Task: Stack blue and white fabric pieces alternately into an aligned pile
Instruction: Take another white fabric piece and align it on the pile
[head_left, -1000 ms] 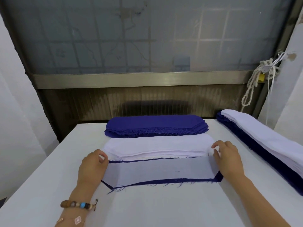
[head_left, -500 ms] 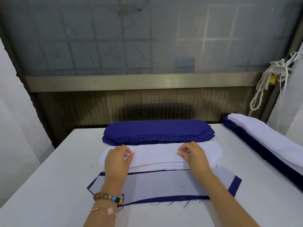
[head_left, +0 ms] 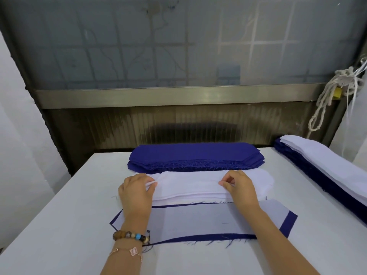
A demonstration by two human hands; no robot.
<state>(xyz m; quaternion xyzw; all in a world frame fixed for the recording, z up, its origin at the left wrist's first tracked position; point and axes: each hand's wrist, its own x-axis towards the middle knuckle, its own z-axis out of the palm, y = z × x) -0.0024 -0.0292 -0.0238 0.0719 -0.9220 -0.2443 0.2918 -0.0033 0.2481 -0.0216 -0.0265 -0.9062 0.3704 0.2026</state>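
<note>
Both pinching here: left hand [head_left: 137, 193] and right hand [head_left: 241, 188] each nip the top white piece [head_left: 188, 180] off the white stack [head_left: 263, 182], blue stack [head_left: 194, 155] right behind, pile [head_left: 198, 219] just in front.

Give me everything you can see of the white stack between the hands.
The white stack is a low pile of thin white fabric sheets, long with rounded ends, its layers showing along the near edge. It lies flat and crosswise on the table, just in front of the blue stack and behind the started pile. The left hand pinches its top sheet near the left end, the right hand right of centre. The sheet looks slightly lifted between them.
</note>
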